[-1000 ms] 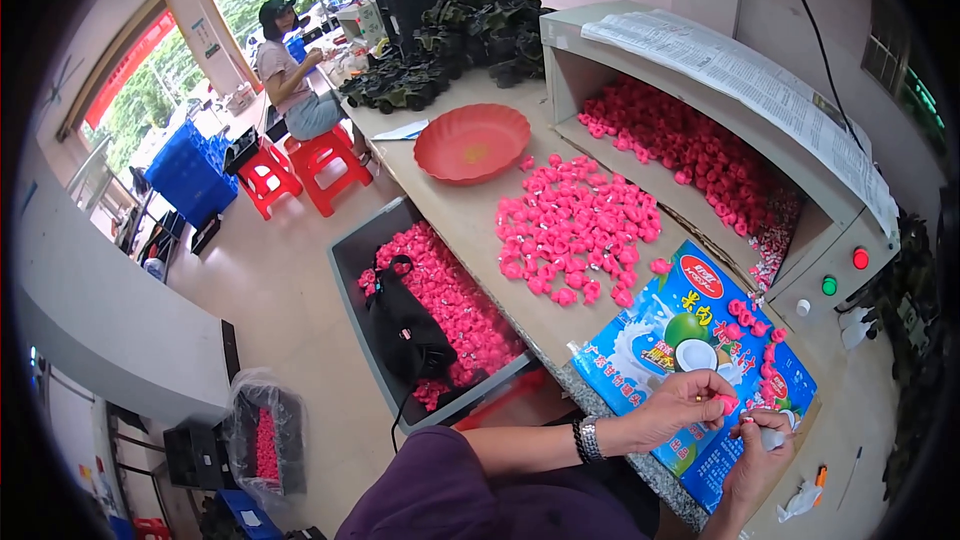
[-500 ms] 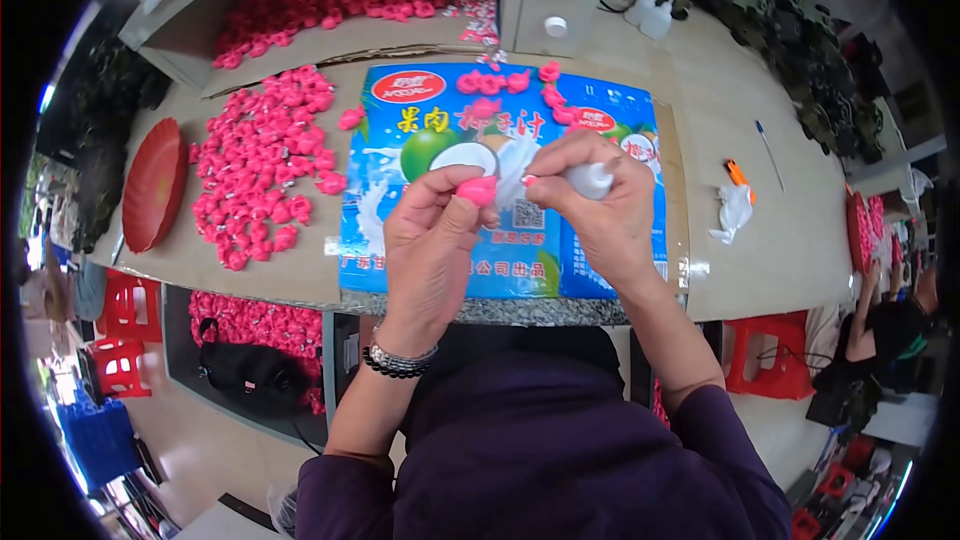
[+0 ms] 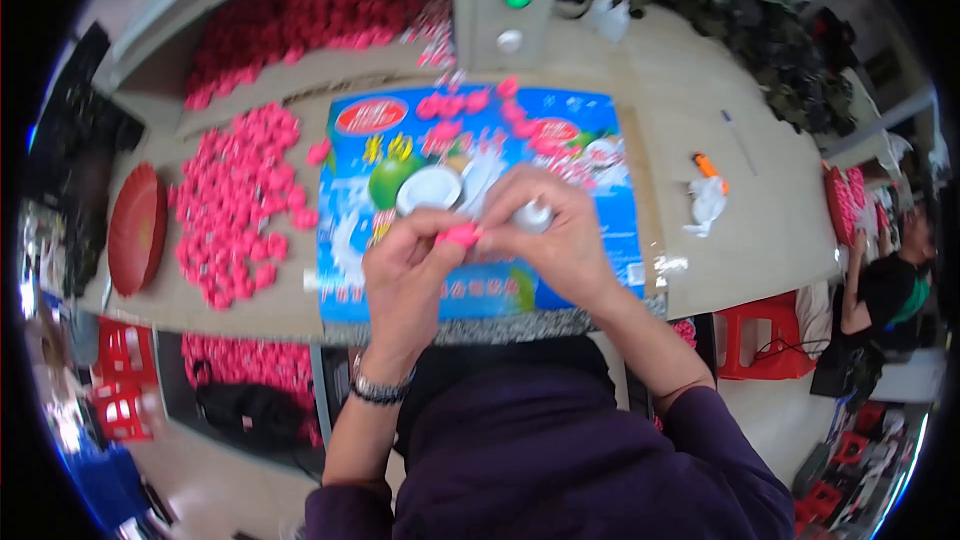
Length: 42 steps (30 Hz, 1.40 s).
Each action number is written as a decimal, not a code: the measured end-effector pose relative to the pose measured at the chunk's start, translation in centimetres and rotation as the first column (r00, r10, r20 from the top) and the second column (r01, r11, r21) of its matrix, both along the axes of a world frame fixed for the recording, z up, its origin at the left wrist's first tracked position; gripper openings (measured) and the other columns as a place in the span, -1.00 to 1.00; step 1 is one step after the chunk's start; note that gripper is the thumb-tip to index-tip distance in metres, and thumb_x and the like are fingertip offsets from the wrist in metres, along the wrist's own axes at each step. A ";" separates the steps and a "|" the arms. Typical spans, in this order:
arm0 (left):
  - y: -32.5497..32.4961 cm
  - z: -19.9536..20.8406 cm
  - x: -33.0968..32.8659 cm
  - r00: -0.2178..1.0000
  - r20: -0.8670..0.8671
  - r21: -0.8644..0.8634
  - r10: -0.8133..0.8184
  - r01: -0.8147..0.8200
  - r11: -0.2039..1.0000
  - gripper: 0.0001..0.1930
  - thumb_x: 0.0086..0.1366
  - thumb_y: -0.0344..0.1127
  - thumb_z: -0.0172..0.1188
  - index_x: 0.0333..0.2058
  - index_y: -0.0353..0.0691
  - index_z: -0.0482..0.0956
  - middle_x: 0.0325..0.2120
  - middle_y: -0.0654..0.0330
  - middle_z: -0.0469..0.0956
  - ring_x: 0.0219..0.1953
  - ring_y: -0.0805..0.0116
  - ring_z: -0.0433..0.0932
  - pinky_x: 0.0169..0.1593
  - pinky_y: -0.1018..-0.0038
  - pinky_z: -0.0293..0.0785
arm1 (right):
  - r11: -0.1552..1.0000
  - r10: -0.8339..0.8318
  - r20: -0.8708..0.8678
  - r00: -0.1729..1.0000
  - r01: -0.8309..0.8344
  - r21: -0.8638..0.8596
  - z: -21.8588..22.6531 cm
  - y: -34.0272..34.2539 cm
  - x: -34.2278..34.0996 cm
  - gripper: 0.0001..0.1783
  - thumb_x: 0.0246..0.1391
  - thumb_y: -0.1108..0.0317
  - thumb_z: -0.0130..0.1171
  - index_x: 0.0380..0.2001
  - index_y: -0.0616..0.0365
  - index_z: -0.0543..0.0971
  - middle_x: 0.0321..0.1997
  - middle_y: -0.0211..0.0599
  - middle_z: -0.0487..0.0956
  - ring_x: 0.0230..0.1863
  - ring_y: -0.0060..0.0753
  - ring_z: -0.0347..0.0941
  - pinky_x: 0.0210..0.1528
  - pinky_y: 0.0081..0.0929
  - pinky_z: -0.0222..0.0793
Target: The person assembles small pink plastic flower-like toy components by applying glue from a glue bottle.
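Between thumb and fingers, my left hand (image 3: pixel 405 265) pinches a small pink plastic piece (image 3: pixel 460 235). My right hand (image 3: pixel 550 235) has its fingertips pressed against that piece, and a small white squeeze bottle (image 3: pixel 532 216) is tucked in its curled fingers. Whatever tiny part sits at the right fingertips is hidden by blur. Both hands are above a blue printed cardboard sheet (image 3: pixel 345 185). Several similar pink pieces (image 3: pixel 452 103) lie in a row along the sheet's far edge, and more small pink bits (image 3: pixel 575 168) are on its right side.
A pile of pink pieces (image 3: pixel 235 205) spreads left of the sheet, beside a red dish (image 3: pixel 137 230). More fill a bin (image 3: pixel 290 25) behind. An orange-handled tool (image 3: pixel 706 166), white crumpled material (image 3: pixel 706 206) and a pen (image 3: pixel 738 140) lie to the right. Another person (image 3: pixel 895 280) sits far right.
My right hand has come left, bringing its fingertips onto the pink piece in my left hand. The small pink part seen at my right fingertips before is no longer distinct. The whole view has shifted slightly.
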<state>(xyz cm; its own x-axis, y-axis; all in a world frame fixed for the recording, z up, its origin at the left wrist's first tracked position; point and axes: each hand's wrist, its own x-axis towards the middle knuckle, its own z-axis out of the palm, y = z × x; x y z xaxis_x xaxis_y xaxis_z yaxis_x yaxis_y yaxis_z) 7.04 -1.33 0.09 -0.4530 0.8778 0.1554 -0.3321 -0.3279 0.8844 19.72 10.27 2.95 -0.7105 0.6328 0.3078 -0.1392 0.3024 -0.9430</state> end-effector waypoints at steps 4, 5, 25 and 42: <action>-0.6 0.1 -0.2 0.997 -0.078 -0.090 -0.018 0.011 0.996 -0.88 0.20 -0.60 0.14 -0.27 -0.43 0.56 -0.32 0.16 0.55 -0.29 0.45 0.53 -0.19 0.55 0.46 | 0.894 0.159 -0.025 0.987 -0.155 -0.420 -0.8 0.2 0.2 -0.78 -0.25 0.63 0.37 -0.52 0.17 0.52 -0.40 -0.42 0.53 -0.29 -0.57 0.46 -0.18 -0.54 0.40; -1.0 0.2 -0.1 0.997 -0.082 -0.089 -0.010 0.002 0.996 -0.89 0.18 -0.60 0.15 -0.29 -0.44 0.56 -0.32 0.15 0.56 -0.29 0.44 0.53 -0.19 0.55 0.46 | 0.861 0.191 0.009 0.982 -0.163 -0.482 -0.8 -0.1 0.5 -0.77 -0.25 0.63 0.36 -0.52 0.17 0.52 -0.40 -0.42 0.53 -0.29 -0.58 0.46 -0.17 -0.55 0.40; 0.8 0.0 0.7 0.994 0.065 -0.034 -0.090 0.093 0.995 -0.85 0.21 -0.57 0.16 -0.23 -0.45 0.58 -0.28 0.08 0.57 -0.32 0.40 0.54 -0.22 0.50 0.47 | 0.821 0.102 -0.120 0.988 -0.152 -0.551 -0.7 0.3 1.3 -0.67 -0.36 0.71 0.39 -0.55 0.16 0.47 -0.44 -0.32 0.56 -0.38 -0.53 0.49 -0.30 -0.55 0.44; -0.1 -1.9 1.8 0.995 0.099 0.036 0.007 -0.011 0.999 -0.84 0.19 -0.58 0.22 -0.23 -0.42 0.59 -0.28 0.10 0.57 -0.29 0.44 0.54 -0.18 0.53 0.49 | 0.945 -0.037 -0.074 0.997 0.010 -0.328 -3.7 -1.1 1.4 -0.68 -0.25 0.74 0.34 -0.51 0.19 0.42 -0.41 -0.24 0.54 -0.35 -0.49 0.50 -0.34 -0.56 0.48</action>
